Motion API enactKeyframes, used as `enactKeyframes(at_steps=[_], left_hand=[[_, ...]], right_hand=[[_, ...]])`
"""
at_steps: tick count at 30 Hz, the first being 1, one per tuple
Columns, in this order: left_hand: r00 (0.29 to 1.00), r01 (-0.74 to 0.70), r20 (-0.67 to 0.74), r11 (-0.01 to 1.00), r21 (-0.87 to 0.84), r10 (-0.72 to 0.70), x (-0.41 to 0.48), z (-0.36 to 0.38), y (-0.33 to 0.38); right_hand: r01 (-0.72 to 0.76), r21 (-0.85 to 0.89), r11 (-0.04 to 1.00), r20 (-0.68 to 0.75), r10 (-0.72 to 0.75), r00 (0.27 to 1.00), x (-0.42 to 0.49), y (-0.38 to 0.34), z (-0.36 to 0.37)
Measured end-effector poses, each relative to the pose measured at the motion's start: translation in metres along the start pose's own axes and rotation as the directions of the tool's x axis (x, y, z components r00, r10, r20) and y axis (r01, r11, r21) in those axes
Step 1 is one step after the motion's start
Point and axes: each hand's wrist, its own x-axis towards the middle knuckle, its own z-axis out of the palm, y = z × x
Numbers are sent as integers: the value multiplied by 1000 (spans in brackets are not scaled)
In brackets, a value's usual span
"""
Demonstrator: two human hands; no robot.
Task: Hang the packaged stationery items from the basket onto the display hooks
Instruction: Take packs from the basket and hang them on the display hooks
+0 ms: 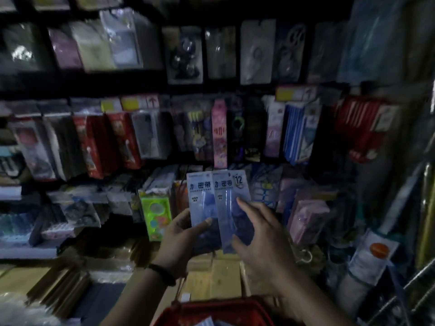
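The left hand (181, 241) grips the first pack (200, 198), thumb on its front. Just right of it, the right hand (261, 236) pinches the second pack (228, 203), forefinger on its face; this pack overlaps the first. Both stand upright above the hands. The basket (188, 309) lies below the wrists.

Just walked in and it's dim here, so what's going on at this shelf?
A person faces a wall of hanging stationery packs, holding two pale blue flat plastic packets before it. The left hand grips one, the right hand pinches the other. Neither hangs on a hook yet; the red plastic basket sits below.
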Motion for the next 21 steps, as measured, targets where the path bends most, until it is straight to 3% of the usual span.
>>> enactKeyframes(at_steps=[7,13,21], left_hand=[[977,-211,75,964,162,201,38,73,109],[936,-335,199,911,241,291,68,137,168],[876,-458,288,852,252,386,110,212,213]], right_hand=[[52,-133,990,-172,-75,982,64,9,-110],[-17,-263,965,-298,-65,952,108,38,-197],[-141,-293,946,-412,8,911,166,79,-287]])
